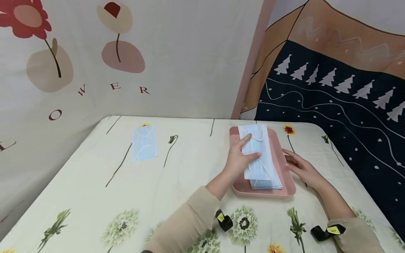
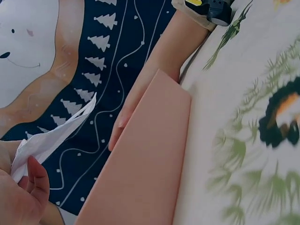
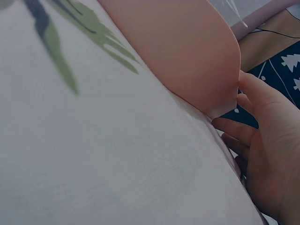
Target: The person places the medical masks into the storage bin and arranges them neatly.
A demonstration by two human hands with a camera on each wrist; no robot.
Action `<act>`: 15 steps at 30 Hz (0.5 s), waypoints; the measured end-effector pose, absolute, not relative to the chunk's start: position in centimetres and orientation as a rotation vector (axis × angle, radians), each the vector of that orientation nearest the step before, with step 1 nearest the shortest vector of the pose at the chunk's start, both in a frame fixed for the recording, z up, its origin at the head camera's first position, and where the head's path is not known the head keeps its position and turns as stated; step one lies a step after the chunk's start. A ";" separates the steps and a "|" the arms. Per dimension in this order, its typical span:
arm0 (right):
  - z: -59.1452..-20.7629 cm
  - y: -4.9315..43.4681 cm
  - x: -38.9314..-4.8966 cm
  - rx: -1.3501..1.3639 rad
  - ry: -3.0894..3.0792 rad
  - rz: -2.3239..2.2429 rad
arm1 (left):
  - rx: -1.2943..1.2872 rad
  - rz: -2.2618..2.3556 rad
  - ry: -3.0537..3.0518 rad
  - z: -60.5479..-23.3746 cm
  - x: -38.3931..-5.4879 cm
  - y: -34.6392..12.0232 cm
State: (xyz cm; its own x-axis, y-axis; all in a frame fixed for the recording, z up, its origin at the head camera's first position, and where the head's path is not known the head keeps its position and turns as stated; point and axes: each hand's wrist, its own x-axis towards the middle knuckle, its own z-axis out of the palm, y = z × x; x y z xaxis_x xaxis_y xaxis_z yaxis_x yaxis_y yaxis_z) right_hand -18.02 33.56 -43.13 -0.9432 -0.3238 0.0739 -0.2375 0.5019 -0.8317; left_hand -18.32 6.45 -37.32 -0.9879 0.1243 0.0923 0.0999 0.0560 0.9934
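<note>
My left hand (image 1: 236, 161) pinches a light blue face mask (image 1: 257, 168) with white ear loops over a pink tray (image 1: 287, 177). In the left wrist view this mask (image 2: 58, 129) rises at a slant above the tray's rim, gripped between thumb and fingers. Below it, inside the tray, lie more face masks (image 1: 273, 185), mostly covered by the held one. At the tray's right side is my right hand (image 1: 303, 169), its fingers loosely bent. The right wrist view has its fingertips right at the tray's outer wall (image 3: 197, 61).
Another blue face mask (image 1: 145, 143) lies flat on the left part of the table, loops facing up. A white flower-print cloth (image 1: 190, 196) covers the table. Behind hangs a pale curtain (image 1: 190, 70), and a dark tree-print cloth (image 1: 316, 102) borders the right side.
</note>
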 end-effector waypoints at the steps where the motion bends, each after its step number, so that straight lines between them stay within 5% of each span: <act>1: -43.1 33.6 -18.0 -0.496 2.640 -1.445 | 0.236 2.127 2.276 -37.4 -18.3 6.7; 15: -43.0 33.6 -18.0 -0.483 2.638 -1.433 | 0.091 1.895 2.424 -38.3 -18.6 8.6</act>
State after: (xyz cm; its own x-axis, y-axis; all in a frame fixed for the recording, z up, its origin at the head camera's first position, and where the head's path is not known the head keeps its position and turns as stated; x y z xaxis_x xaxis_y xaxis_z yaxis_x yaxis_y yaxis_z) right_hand -17.97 33.55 -43.02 -0.9446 -0.3222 0.0618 -0.2273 0.5068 -0.8316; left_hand -18.64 8.64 -38.30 -0.9962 0.0858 -0.0134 0.0077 0.2413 0.9704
